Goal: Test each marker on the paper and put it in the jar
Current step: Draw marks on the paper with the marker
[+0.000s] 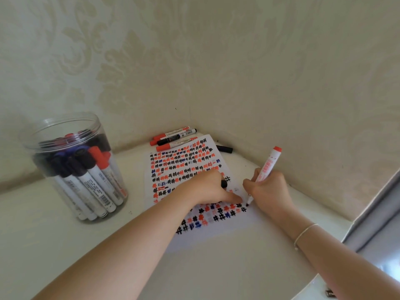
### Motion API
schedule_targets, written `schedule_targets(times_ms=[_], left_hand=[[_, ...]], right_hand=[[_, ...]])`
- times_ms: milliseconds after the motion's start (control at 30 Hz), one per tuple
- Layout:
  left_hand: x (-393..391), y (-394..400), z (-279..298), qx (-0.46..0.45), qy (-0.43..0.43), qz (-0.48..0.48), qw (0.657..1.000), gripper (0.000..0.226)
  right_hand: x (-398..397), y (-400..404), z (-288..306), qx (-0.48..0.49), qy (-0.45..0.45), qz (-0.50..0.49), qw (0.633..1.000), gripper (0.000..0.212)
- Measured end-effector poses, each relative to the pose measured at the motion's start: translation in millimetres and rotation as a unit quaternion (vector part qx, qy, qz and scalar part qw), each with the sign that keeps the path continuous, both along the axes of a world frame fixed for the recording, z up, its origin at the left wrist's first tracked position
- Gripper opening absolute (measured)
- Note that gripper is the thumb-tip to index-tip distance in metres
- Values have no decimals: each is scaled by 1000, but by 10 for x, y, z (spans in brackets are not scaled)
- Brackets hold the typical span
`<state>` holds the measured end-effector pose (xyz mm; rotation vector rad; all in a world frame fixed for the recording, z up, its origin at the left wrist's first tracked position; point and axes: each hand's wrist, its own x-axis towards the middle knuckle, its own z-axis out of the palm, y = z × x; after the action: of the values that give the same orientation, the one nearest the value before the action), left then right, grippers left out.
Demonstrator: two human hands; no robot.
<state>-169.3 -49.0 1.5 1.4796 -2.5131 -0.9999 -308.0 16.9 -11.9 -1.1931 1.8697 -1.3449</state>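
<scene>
Testing in progress: right hand grips a white-barrelled marker with red print and a red end, fingers curled round the lower barrel, tip down on the paper at the right end of a row of hash marks. The barrel leans up and away to the far right, a normal writing tilt. Tip colour reads dark, though too small to be sure.

Left hand lies on the sheet just left of the tip, fingers bent, one fingertip pressing the paper down; judged purpose is to keep the sheet from sliding under the stroke. A black cap shows at this hand's far edge, apparently held there ready for recapping.

The sheet is nearly filled with rows of red, black and blue marks, so most of the batch appears done. Clear plastic jar stands at the left on the white table, well apart from the paper, open-topped and packed with capped markers. Four untested markers lie at the paper's far edge, red and black caps. A loose black piece lies near the far right corner by the wall.
</scene>
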Motion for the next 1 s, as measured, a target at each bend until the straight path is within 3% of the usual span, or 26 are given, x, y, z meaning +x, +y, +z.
schedule_targets(times_ms=[167,300,433,500,700,767,867,933,1000], left_hand=[[-21,-7,31,11,-13,2,1000,46],[-25,-17,34,17,-15,0,1000,47],[-24,4,40,16,-9,4,1000,54],[-14,27,65,22,-5,9,1000,67],[-27,11,54,3,-22,-4,1000,46],[-14,15,54,5,-17,-6,1000,50],[11,23,50,5,-14,-21,1000,50],[47,38,88,14,-10,-38,999,46],[109,41,133,28,16,-38,999,44]], right_hand=[[24,-6,-11,10,39,16,999,39],[-20,-11,-16,-3,7,-1,1000,34],[-11,-9,-26,-7,10,-6,1000,30],[7,-13,-31,-6,31,-1,999,32],[16,-25,-61,15,74,21,997,36],[-15,-22,-48,0,35,10,999,36],[-126,-31,40,-41,-136,-31,989,30],[-157,-42,100,-39,-226,-9,973,33],[-147,-77,152,-28,-242,40,969,31]])
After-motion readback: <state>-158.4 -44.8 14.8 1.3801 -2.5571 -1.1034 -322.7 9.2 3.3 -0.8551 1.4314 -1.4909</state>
